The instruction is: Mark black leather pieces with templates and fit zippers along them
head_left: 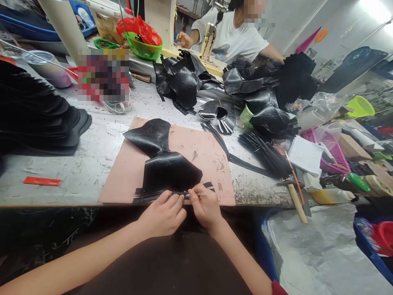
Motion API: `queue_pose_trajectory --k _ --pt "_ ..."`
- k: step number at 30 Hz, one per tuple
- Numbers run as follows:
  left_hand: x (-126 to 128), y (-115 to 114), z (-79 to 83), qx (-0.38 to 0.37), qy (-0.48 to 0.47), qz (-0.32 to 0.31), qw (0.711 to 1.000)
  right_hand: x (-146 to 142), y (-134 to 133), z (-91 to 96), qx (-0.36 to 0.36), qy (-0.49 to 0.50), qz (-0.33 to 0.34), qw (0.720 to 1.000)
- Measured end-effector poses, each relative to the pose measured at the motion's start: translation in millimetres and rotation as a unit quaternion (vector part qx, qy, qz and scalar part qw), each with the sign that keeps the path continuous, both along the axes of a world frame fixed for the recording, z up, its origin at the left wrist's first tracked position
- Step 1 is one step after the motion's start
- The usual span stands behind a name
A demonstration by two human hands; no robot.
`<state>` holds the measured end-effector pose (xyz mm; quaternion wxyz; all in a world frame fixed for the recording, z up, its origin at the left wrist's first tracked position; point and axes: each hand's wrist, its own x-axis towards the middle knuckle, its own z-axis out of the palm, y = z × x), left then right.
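A shiny black leather piece (172, 170), narrow at its waist, lies on a pink board (123, 180) near the bench's front edge. Along the leather's near edge runs a black zipper (147, 191), its ends reaching past the leather on both sides. My left hand (166, 213) is closed, its curled fingertips pressed on the middle of this zipper. Just right of it, my right hand (205, 207) pinches the zipper between thumb and forefinger. A thin pale strip shows at the right fingertips; whether it is held too, I cannot tell.
Stacked black pieces (37, 119) rise at the left, behind an orange-red tool (42, 181). More zippers (264, 151) and leather parts (184, 82) lie behind the board. A wooden-handled hammer (297, 204) overhangs the right edge. Across the bench, a person (245, 37) sits by a sewing machine (208, 45).
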<state>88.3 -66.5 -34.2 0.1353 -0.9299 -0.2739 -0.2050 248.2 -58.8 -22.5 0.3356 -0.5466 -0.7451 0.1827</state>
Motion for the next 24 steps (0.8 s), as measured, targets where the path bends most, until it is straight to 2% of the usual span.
queue_pose_trajectory --k 24 --pt "3.2 0.6 -1.0 -0.003 0.006 0.003 1.000 2.4 -0.8 -6.6 -0.033 0.061 -0.024 0.997"
